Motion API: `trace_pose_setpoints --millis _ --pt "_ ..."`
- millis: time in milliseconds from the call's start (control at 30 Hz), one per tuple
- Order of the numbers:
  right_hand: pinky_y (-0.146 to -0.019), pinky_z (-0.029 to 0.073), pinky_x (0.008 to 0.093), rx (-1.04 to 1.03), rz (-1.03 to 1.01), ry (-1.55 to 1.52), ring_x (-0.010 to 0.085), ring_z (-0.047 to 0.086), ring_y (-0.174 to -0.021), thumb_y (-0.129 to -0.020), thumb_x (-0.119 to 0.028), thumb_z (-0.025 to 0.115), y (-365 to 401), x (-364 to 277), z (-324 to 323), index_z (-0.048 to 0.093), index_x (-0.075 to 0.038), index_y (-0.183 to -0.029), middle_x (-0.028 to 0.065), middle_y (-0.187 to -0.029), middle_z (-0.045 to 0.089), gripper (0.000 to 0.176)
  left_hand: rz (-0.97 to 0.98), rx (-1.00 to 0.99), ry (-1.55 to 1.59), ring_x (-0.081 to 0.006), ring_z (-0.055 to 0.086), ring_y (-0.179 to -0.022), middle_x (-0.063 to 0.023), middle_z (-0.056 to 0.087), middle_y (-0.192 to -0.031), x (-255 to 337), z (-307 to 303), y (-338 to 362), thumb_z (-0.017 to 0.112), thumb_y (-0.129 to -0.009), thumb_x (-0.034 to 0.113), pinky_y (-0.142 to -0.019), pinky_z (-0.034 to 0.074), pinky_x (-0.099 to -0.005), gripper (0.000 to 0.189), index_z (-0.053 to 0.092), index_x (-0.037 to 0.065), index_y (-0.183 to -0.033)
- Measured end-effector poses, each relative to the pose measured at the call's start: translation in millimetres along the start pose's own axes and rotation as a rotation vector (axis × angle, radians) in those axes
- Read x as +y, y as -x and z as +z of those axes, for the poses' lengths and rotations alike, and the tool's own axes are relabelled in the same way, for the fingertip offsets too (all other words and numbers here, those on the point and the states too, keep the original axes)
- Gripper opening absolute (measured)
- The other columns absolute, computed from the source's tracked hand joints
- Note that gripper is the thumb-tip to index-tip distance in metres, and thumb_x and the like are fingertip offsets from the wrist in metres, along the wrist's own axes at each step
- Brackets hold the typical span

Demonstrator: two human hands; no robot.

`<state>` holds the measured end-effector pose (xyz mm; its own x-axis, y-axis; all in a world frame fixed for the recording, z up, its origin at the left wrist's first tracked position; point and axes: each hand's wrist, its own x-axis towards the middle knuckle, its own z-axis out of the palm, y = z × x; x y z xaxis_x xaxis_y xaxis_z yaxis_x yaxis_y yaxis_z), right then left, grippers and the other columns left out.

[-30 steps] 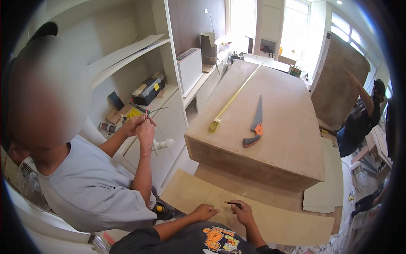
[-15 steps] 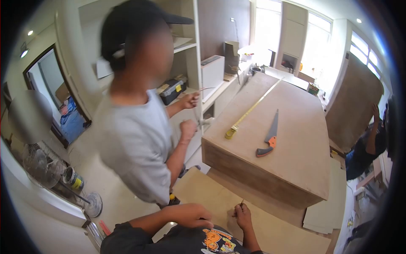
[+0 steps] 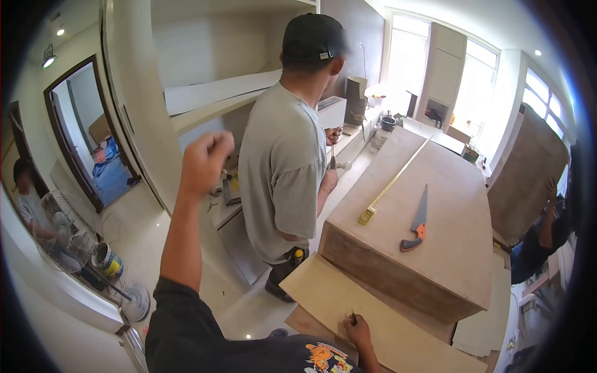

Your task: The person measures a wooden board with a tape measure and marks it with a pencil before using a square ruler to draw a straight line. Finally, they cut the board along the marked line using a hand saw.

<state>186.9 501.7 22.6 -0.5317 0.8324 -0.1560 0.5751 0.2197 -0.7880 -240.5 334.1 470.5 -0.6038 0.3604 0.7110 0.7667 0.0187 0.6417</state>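
Note:
My left hand [image 3: 207,163] is raised at left of centre, its fingers curled in and slightly blurred. Nothing shows in it. My right hand [image 3: 359,332] rests on a pale yellowish board [image 3: 385,323], its fingers closed round a thin, dark pencil [image 3: 353,317] that points up. Beyond this board stands a large brown wooden box [image 3: 460,242]. On its top lie a handsaw [image 3: 419,217] with an orange and grey handle, and a yellow tape measure [image 3: 367,216], its blade pulled out toward the far edge.
A co-worker [image 3: 280,155] in a grey shirt and black cap stands left of the box, holding a thin tool. At far right another person [image 3: 541,230] has a hand on a tall brown panel [image 3: 528,168]. A fan [image 3: 68,230] and bucket [image 3: 107,260] stand at left.
My left hand has risen from near my chest to the upper left. The co-worker has turned away toward the shelves. My right hand stays on the board with the pencil.

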Motion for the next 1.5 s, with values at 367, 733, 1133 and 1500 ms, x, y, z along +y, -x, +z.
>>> trace_pose_setpoints --millis 367,733,1133,1500 --pt "-0.083 0.052 0.0434 0.16 0.179 0.205 0.034 0.067 -0.095 -0.077 -0.034 0.071 23 -42 14 0.058 -0.004 -0.125 0.0179 -0.103 0.069 0.057 -0.397 0.472 -0.681 -0.0405 0.061 -0.109 -0.0271 0.063 -0.116 -350 -75 -310 0.058 -0.089 0.034 -0.094 0.049 -0.0487 0.051 0.059 -0.008 -0.119" --pt "-0.088 0.051 0.0413 0.215 0.315 0.153 0.0315 0.064 -0.104 -0.081 -0.036 0.065 29 -49 20 0.056 -0.012 -0.129 0.0129 -0.115 0.065 0.054 -0.548 0.499 -0.363 -0.0376 0.064 -0.103 -0.0258 0.065 -0.111 -331 -47 -339 0.059 -0.086 0.029 -0.089 0.051 -0.0461 0.045 0.061 -0.007 -0.112" --pt "-0.094 0.049 0.0433 0.222 0.32 0.148 0.0327 0.061 -0.112 -0.081 -0.034 0.064 30 -45 22 0.057 -0.012 -0.129 0.0134 -0.122 0.064 0.054 -0.588 0.572 -0.323 -0.0345 0.067 -0.096 -0.0244 0.068 -0.106 -332 -84 -338 0.059 -0.083 0.024 -0.083 0.054 -0.0432 0.037 0.064 -0.006 -0.104" --pt "-0.083 0.053 0.0406 0.23 0.307 0.216 0.0312 0.068 -0.093 -0.073 -0.037 0.073 20 -44 24 0.06 -0.006 -0.125 0.0143 -0.099 0.07 0.062 -0.614 0.555 -0.274 -0.0311 0.068 -0.093 -0.0228 0.069 -0.102 -389 -90 -337 0.058 -0.078 0.016 -0.077 0.055 -0.0403 0.028 0.066 -0.005 -0.095"
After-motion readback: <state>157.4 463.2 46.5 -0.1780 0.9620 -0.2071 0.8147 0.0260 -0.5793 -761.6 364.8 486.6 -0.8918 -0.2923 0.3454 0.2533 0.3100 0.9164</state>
